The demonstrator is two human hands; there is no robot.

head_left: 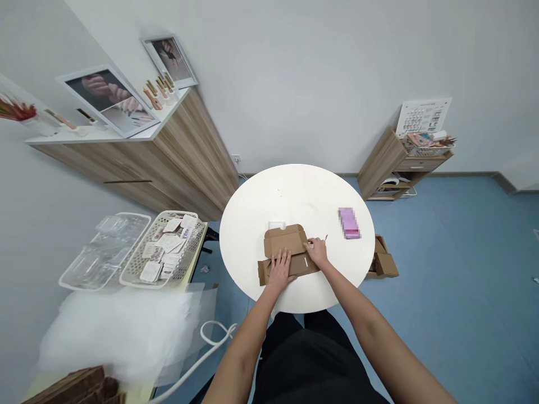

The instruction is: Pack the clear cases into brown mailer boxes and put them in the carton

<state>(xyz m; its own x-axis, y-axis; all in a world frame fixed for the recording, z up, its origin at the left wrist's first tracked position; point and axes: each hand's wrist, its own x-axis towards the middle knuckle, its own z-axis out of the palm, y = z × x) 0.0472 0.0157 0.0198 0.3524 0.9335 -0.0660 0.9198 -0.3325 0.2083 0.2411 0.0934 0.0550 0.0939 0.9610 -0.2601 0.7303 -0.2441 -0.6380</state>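
A brown cardboard box (285,240), partly unfolded, lies on the white oval table (261,196) in front of me. My left hand (279,271) rests on its near part with the fingers stretched out flat. At the box's right edge, my right hand (316,250) has its fingers curled together on the cardboard by a flap. Just behind the box sits a small clear or white piece (276,225), partly hidden by the cardboard. Farther right on the tabletop lies a purple packet (349,223), blurred out in the picture. A small thin item (325,237) is beside my right hand.
To the left, a side table carries a white basket (126,278) of white cards, a basket of clear plastic packs (113,247) and translucent sheets (122,325). An opened carton (384,264) stands on the floor at right. A wooden cabinet (197,151) and a small shelf (379,163) stand behind.
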